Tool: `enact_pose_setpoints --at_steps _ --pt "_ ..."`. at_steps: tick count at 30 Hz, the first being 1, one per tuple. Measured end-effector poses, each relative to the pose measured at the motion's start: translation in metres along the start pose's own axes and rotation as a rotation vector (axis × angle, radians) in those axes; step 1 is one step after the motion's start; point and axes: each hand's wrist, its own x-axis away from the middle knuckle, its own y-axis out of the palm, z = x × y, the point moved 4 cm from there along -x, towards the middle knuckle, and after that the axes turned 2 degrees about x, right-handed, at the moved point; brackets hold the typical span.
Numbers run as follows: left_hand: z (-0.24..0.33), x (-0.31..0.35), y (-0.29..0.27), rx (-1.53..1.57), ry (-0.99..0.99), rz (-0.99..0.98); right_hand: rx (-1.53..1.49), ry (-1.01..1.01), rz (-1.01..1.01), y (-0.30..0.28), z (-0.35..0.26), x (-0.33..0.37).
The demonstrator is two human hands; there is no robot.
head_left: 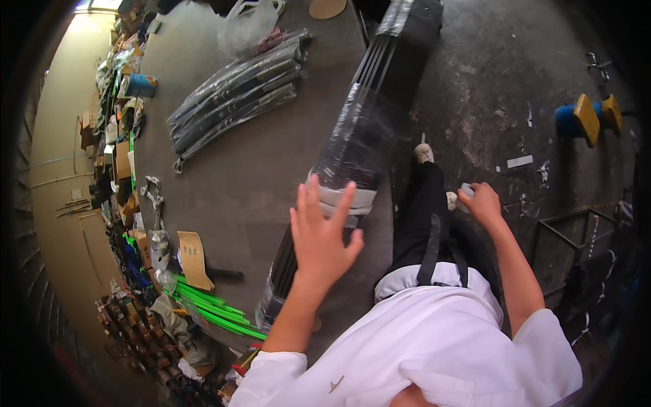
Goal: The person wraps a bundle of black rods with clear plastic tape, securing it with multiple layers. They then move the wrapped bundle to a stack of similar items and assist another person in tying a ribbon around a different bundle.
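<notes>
The fingers (312,198) of the left hand (320,241) are spread well apart, thumb held out to the side, with the back of the hand facing up; they reach over a white band (344,199) around a long film-wrapped bundle of dark tubes (363,122), and whether they touch it I cannot tell. The left forearm (295,315) rises from the lower edge and crosses the bundle's nearer part. The right hand (483,205) is out beyond the bench's right edge, its fingers curled together around a small whitish item (466,190), the elbow bent and the forearm slanting up and leftward. The bundle lies lengthwise along the right side of the bench (230,197), running from beside the left forearm to the top of the view. Farther left on the bench are clear-wrapped dark lengths (237,98), a brown paper booklet (194,261) and bright green rods (217,308). On the floor (475,102) to the right stands a blue-and-yellow spool-like object (586,119).
</notes>
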Motion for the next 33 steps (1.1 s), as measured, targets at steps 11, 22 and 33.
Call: enact_pose_setpoints --at_steps 11,22,33 --pt "-0.101 -0.034 0.032 0.141 0.032 -0.019 -0.558 0.081 -0.303 0.021 0.007 0.008" --pt "-0.219 0.074 0.039 0.385 -0.460 0.145 -1.668 0.021 -0.455 -0.007 -0.041 -0.001" --pt "-0.235 0.313 0.080 1.006 -1.361 0.805 -1.832 0.228 -0.528 0.046 -0.150 -0.126"
